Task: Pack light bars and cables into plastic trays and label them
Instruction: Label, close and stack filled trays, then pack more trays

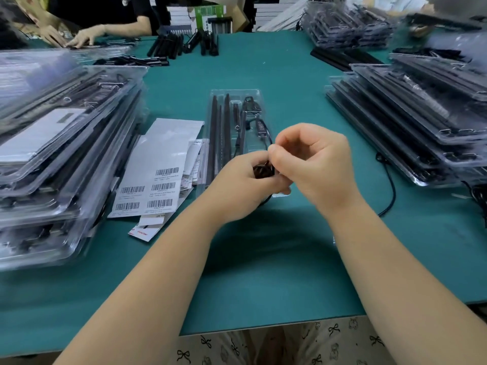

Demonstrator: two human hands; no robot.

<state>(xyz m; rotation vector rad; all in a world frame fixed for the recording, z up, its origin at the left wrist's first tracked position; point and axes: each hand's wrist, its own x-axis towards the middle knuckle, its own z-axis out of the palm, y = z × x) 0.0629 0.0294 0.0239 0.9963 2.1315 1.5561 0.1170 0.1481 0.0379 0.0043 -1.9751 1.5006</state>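
A green table (263, 259) is carrying tray stacks (66, 143) left and right. The open plastic tray (237, 96) is lying centre, light bars (213, 138) seated. Left hand (245, 180) is gripping the coiled cable (263, 171); right hand (313, 159) is pinching its end. Best keeping coils tight before tucking in.

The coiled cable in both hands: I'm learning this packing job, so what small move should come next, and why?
Probably lower the coiled cable into the near end of the open tray. The left hand holds the coil while the right hand pinches at it just above that end. The light bars and the controller already lie in the tray, so the coil looks like the last piece.
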